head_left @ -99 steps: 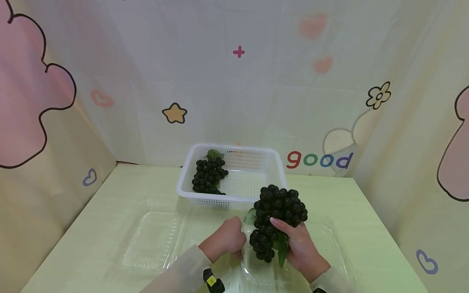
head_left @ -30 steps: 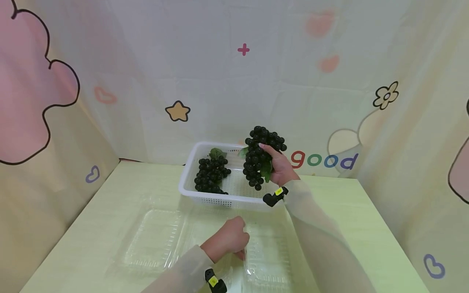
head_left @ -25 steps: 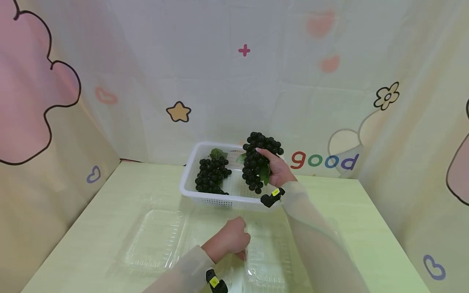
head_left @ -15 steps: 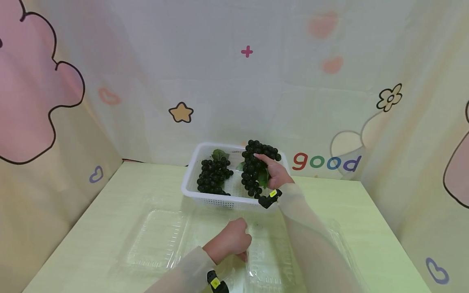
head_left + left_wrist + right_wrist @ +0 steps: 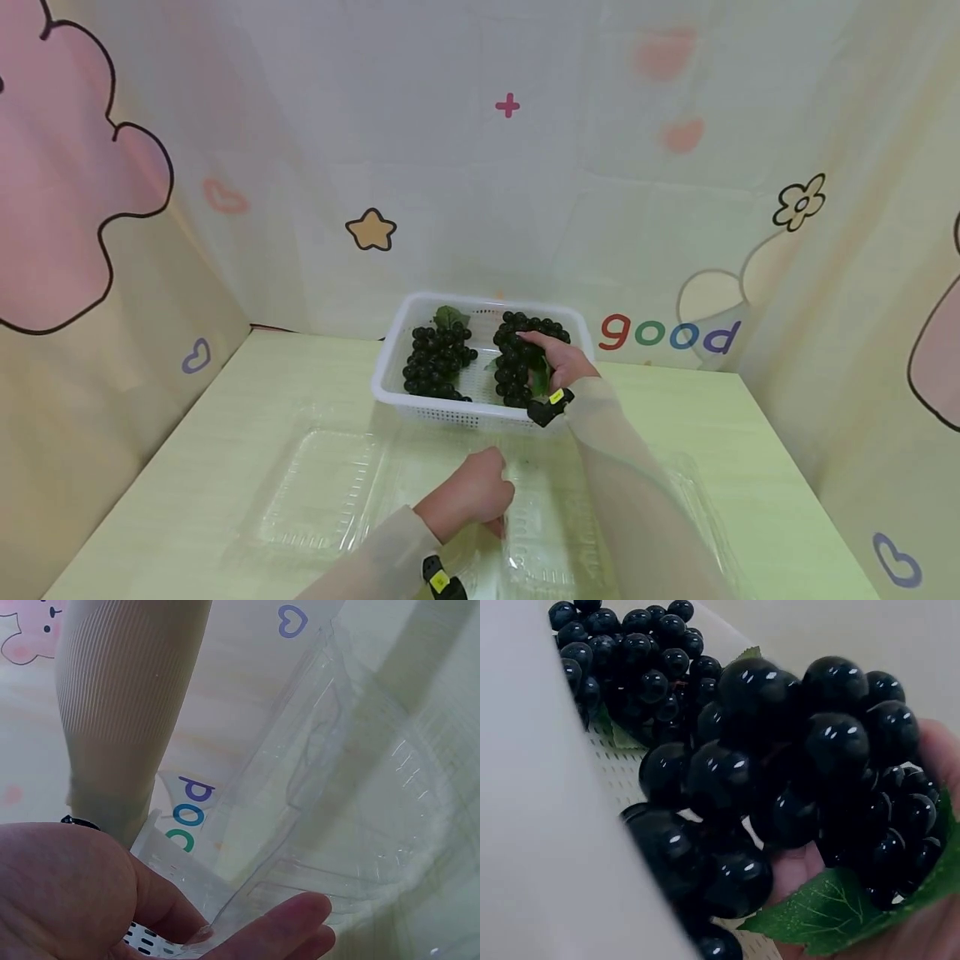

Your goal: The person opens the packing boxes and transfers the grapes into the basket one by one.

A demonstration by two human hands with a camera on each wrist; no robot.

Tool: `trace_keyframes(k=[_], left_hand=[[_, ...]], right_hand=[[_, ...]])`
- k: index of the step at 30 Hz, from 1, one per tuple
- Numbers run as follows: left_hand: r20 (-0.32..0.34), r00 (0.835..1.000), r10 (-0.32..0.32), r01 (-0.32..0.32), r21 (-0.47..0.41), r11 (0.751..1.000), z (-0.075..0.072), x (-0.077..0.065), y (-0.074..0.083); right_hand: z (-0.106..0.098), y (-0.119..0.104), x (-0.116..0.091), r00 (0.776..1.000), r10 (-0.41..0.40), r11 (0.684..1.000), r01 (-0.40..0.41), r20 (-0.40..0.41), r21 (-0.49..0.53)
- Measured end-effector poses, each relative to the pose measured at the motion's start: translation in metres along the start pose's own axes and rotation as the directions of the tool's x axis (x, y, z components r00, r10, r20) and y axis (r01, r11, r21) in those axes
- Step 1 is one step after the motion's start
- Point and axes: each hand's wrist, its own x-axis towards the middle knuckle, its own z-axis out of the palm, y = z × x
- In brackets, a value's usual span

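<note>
My right hand (image 5: 567, 362) holds a bunch of black grapes (image 5: 512, 369) inside the right part of a white perforated basket (image 5: 442, 407). The thumb lies over the grapes, and in the right wrist view fingers (image 5: 791, 870) show beneath them beside a green leaf (image 5: 832, 907). Another bunch of black grapes (image 5: 433, 362) lies at the basket's left. Nearer the front, my left hand (image 5: 471, 492) is at the left edge of a clear plastic box (image 5: 551, 533). In the left wrist view its thumb and fingers pinch the rim of the clear plastic (image 5: 300, 825).
A second clear plastic box (image 5: 318, 492) lies to the left on the pale table (image 5: 172, 500). Behind the basket hangs a printed curtain (image 5: 450, 183). The right forearm reaches across the right side of the clear box.
My right hand has carried the grape bunch from above the clear box forward to the basket, then lowered it inside. The left hand has stayed at the box's edge.
</note>
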Motion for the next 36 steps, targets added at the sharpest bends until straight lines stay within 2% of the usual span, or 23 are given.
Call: trace_keyframes(k=[2, 3, 4, 5, 8, 11, 18, 22, 26, 29, 33, 36], left_hand=[[-0.004, 1.000, -0.007, 0.007, -0.016, 1.000, 0.000, -0.001, 0.000], [-0.003, 1.000, -0.012, 0.012, -0.033, 0.999, 0.000, -0.001, -0.001], [-0.001, 1.000, -0.017, 0.016, -0.040, 0.999, 0.000, -0.001, -0.001], [0.000, 1.000, -0.018, 0.018, -0.040, 0.999, 0.000, -0.001, -0.001], [-0.001, 1.000, -0.004, 0.004, -0.018, 1.000, 0.001, 0.000, -0.002], [-0.005, 1.000, 0.015, -0.015, 0.006, 1.000, 0.001, 0.001, -0.002], [-0.006, 1.000, 0.025, -0.025, 0.042, 0.999, 0.002, 0.002, -0.003], [-0.004, 1.000, 0.025, -0.025, 0.051, 0.998, 0.002, 0.002, -0.003], [0.008, 1.000, 0.015, -0.015, 0.039, 0.999, 0.001, 0.001, -0.002], [0.014, 1.000, 0.008, -0.008, 0.039, 0.999, 0.001, 0.001, -0.001], [0.023, 1.000, -0.001, 0.000, 0.049, 0.999, 0.000, 0.002, -0.001], [0.037, 0.999, -0.018, 0.017, 0.032, 0.999, -0.001, 0.003, 0.000]], right_hand=[[0.004, -0.001, 0.003, 0.996, 0.086, 0.988, -0.088, 0.015, 0.127], [0.005, -0.003, 0.004, 0.994, 0.110, 0.984, -0.112, 0.028, 0.141], [0.006, -0.004, 0.005, 0.986, 0.161, 0.962, -0.164, 0.033, 0.217], [0.007, -0.006, 0.005, 0.980, 0.194, 0.948, -0.200, 0.049, 0.248], [0.004, -0.010, 0.005, 0.962, 0.233, 0.925, -0.264, 0.142, 0.274], [0.002, -0.011, 0.006, 0.951, 0.251, 0.909, -0.296, 0.182, 0.292], [0.001, -0.009, 0.011, 0.946, 0.320, 0.853, -0.315, 0.060, 0.416], [0.000, -0.007, 0.014, 0.936, 0.350, 0.839, -0.324, 0.023, 0.438], [0.001, -0.005, 0.015, 0.937, 0.347, 0.844, -0.296, -0.033, 0.448], [0.003, -0.003, 0.014, 0.948, 0.309, 0.883, -0.256, -0.077, 0.392], [0.004, -0.001, 0.013, 0.965, 0.236, 0.950, -0.204, -0.115, 0.238], [0.003, 0.000, 0.013, 0.973, 0.204, 0.967, -0.183, -0.105, 0.179]])
